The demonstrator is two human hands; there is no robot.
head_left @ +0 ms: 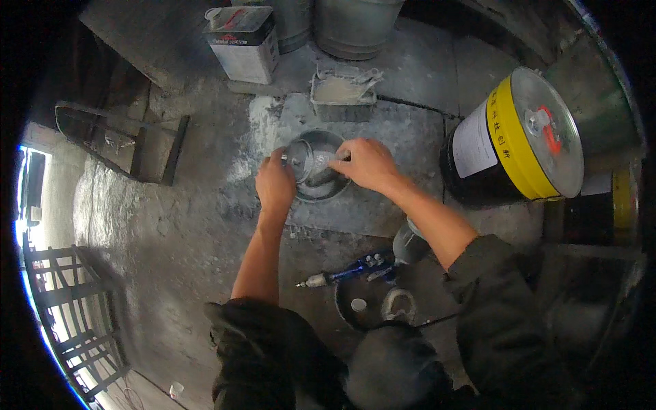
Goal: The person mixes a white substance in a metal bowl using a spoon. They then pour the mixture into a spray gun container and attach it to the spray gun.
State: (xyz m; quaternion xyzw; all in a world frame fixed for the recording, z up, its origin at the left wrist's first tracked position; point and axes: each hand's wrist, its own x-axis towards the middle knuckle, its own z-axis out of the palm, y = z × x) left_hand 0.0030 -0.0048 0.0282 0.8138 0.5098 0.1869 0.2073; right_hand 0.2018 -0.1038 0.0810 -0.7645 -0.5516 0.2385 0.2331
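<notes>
Over a round grey metal basin (320, 198) on the floor, my left hand (276, 181) is closed on the side of a clear round cup (298, 158), which is tilted. The fingers of my right hand (369, 164) are pinched around a small brush-like tool (321, 162), its pale end at the cup's mouth. Its exact kind is hard to make out. Grey liquid or wet residue shows inside the basin. Below my hands a blue spray gun (355, 268) lies on the floor, with a clear container (408, 244) beside it, partly behind my right forearm.
At the right stands a large black-and-yellow drum (512, 140) with a metal lid. A rectangular tin (244, 58), a grey bucket (357, 27) and a crusted tray (342, 96) stand beyond the basin. A metal frame (130, 147) is at the left, a slatted rack (78, 314) lower left.
</notes>
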